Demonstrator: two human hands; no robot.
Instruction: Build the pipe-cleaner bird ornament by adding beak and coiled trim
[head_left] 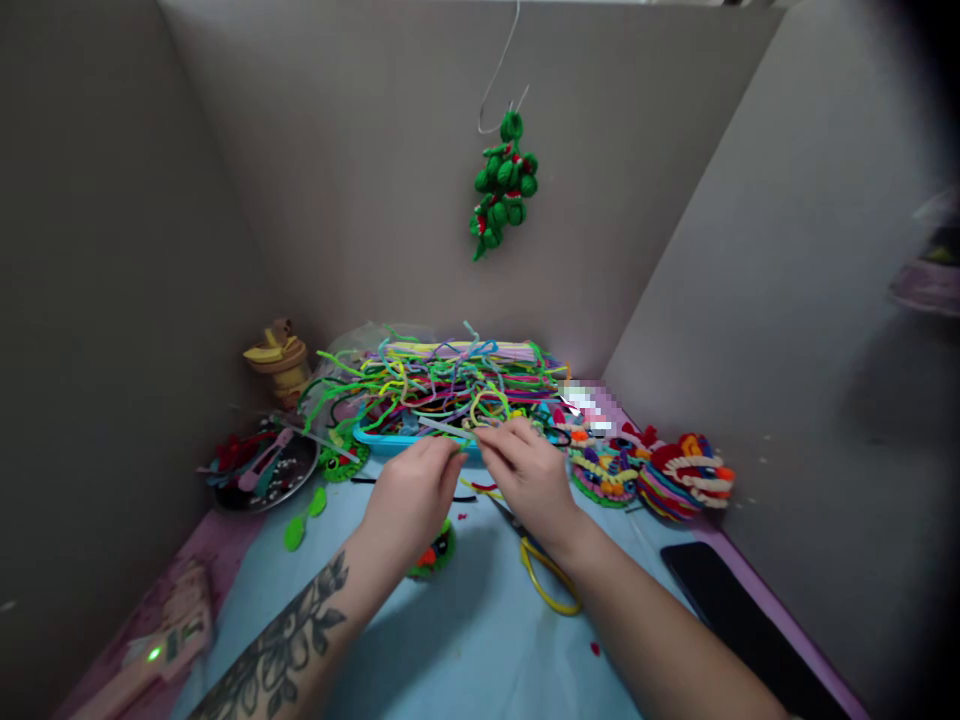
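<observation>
Working from the left: well out from the grip and nearer the wearer, a pink glue gun [172, 635], green light lit. Farther out, left of the grip, a round metal bowl [304, 478] with pink, red and dark pieces in it; just behind that, a yellow-brown pot [287, 381]. Between bowl and grip, two bright green leaf shapes [304, 520] lie on the blue cloth [480, 655], and beyond them a green fuzzy piece [343, 464] sits just beside the tray. Left hand [416, 482] raised over the cloth, thumb and forefinger pressed together, pinching a thin green strip [459, 446]; only a short bit of it shows, at the fingertips, between the two hands. Partly hidden under the left wrist, a round green-and-orange piece [435, 557]. Directly beyond the grip, a blue tray [375, 437] heaped with many-coloured fuzzy stems [450, 375]; a pale strip [442, 427] slants towards the right fingertips, held or merely behind them, cannot tell. High above the grip, a green cluster [506, 185] with red touches hangs from a wire. Right hand [525, 480] close by the left, fingers bent and drawn together at the strip; whether they pinch it, cannot tell. Below the right hand, yellow-handled scissors [557, 592], partly covered. Right of the grip, colourful round pieces [604, 478], then a multicoloured stack [682, 478]; nearer the wearer, a dark phone [739, 615].
</observation>
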